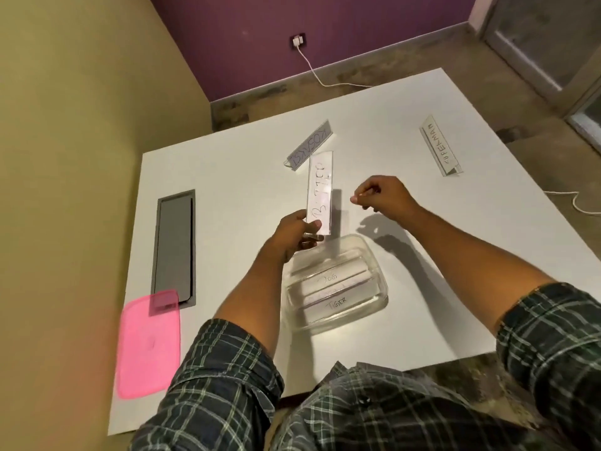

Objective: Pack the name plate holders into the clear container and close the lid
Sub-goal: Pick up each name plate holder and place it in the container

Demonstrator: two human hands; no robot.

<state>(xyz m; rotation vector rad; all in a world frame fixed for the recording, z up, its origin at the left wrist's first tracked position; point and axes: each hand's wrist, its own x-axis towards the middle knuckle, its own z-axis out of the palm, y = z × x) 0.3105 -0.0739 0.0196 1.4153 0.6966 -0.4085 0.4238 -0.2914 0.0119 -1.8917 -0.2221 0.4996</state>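
Your left hand [297, 234] pinches the near end of a name plate holder [320, 192], lifted above the white table [227, 177] just beyond the clear container [379, 299]. Your right hand [382, 193] hovers beside it, fingers loosely curled, holding nothing. Two holders marked DOG [328, 278] and TIGER [336, 304] lie inside the container; two more [310, 145] [439, 145] rest farther off, and the pink lid [148, 345] sits at the left edge

Two holders [335, 292] fill the container [379, 281]; bare table [406, 151] lies beyond.
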